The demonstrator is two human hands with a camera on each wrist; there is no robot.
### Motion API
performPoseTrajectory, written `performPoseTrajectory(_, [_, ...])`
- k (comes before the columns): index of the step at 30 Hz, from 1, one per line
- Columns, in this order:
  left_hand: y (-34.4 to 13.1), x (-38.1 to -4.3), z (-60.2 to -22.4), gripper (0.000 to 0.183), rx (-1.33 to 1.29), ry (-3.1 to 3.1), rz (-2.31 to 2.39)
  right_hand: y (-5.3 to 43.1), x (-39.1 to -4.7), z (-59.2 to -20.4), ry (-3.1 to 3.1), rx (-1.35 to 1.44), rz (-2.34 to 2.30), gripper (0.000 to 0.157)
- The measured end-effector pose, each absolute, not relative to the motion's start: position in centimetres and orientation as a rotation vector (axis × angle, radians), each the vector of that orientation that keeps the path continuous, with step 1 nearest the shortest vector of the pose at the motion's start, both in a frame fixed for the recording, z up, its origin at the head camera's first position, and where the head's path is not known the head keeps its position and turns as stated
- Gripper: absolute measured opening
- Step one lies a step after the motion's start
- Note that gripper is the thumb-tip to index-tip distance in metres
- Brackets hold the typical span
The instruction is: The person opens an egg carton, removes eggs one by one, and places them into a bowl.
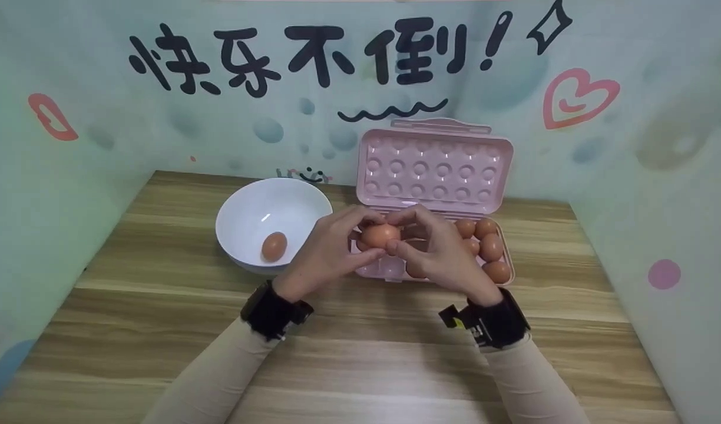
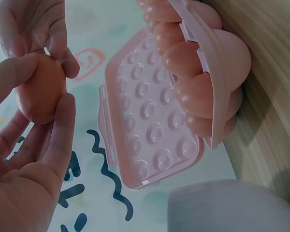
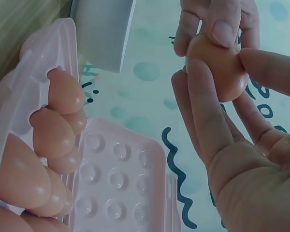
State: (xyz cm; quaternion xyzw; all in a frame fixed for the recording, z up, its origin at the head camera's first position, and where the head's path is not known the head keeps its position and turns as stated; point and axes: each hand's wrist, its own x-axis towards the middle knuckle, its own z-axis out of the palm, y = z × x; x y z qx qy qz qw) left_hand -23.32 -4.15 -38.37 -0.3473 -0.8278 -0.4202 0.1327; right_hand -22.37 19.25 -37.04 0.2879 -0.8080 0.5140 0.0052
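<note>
A brown egg (image 1: 382, 236) is held level between both hands, above the near-left part of a pink egg carton (image 1: 509, 268). My left hand (image 1: 328, 247) grips one end of it with thumb and fingers, and my right hand (image 1: 440, 250) pinches the other end. In the left wrist view the egg (image 2: 42, 89) shows a smooth shell with fingertips on both ends. The right wrist view shows the same egg (image 3: 220, 67) between the two sets of fingers. Several brown eggs (image 1: 490, 247) sit in the carton's right part; my hands hide some of its cups.
Left of the carton stands a white bowl (image 1: 242, 206) with one brown egg (image 1: 274, 247) inside. The carton's dimpled lid (image 1: 437, 171) stands raised against the printed backdrop (image 1: 219, 129). All rests on a wood-grain table (image 1: 360, 365) with printed sheets at both sides.
</note>
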Motion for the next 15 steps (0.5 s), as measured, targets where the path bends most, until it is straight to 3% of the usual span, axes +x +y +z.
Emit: performPoseTrajectory(15, [-10.9, -24.8, -36.6, 0.037, -0.932, -2.522, -1.001, 21.2, -22.7, -37.2, -2.687, 0.960, 1.149, 0.043])
